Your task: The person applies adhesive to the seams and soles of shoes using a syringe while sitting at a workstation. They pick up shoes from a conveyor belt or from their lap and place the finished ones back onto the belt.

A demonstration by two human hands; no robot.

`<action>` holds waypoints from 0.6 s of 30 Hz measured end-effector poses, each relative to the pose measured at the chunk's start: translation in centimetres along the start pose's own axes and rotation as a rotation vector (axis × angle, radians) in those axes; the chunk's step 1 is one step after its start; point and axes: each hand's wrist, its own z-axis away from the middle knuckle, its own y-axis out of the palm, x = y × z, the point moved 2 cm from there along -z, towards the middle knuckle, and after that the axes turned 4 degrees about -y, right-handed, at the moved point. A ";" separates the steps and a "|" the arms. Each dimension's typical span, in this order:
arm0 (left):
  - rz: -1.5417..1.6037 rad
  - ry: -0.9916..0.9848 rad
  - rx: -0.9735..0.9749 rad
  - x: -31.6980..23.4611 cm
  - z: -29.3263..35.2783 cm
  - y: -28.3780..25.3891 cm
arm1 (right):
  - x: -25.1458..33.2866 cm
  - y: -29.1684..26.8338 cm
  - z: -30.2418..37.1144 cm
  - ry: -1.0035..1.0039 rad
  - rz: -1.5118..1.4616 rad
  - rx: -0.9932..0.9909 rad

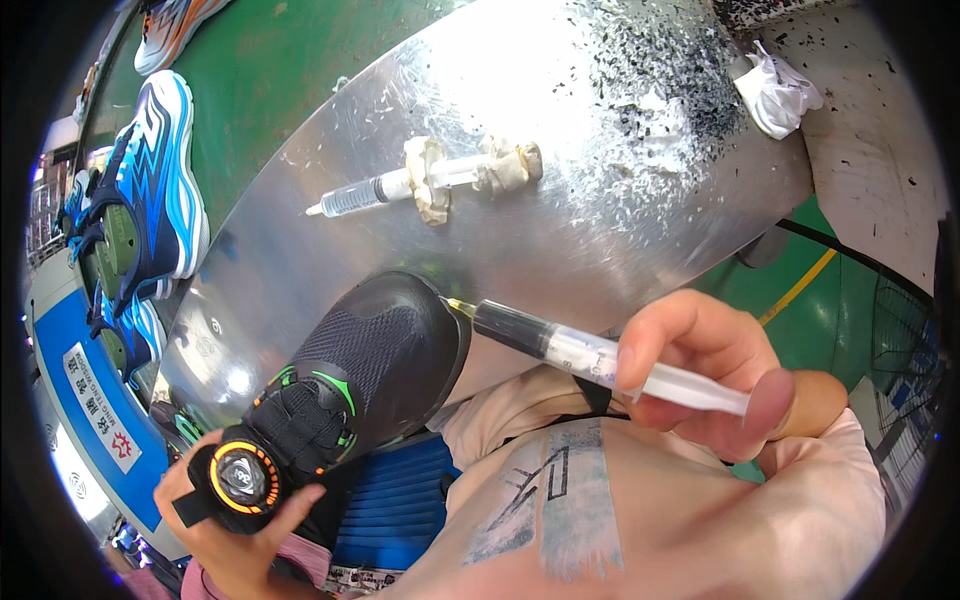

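A black shoe (385, 350) with green accents is tilted at the near edge of the metal table, its toe pointing up and right. My left hand (228, 548) grips it by the heel end, fingers and thumb around a black round piece with an orange ring (243, 477). In my right hand (712, 350) is a syringe (545, 342) with dark content, fingers round the barrel and thumb against the plunger end. Its yellowish tip meets or nearly meets the sole edge at the toe. A second syringe (365, 193), with clear barrel and cream wrapping, lies on the table.
The shiny metal table (300, 270) carries black and white scraps (650, 110) at its far right. A crumpled white cloth (778, 92) sits at the corner. Blue-and-white shoes (165, 190) line the left, with an orange shoe (175, 30) behind. A blue-and-white machine panel (90, 400) stands near left.
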 end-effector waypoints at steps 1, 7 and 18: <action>0.023 -0.086 0.027 -0.5 0.2 -0.3 | -0.1 0.0 0.2 0.014 -0.061 0.025; 0.088 -0.172 0.135 -4.4 0.7 -2.4 | -0.6 0.3 0.2 -0.112 -0.143 0.086; 0.144 -0.304 0.122 -8.1 3.2 -2.0 | -1.2 3.7 1.8 -0.114 0.222 -0.071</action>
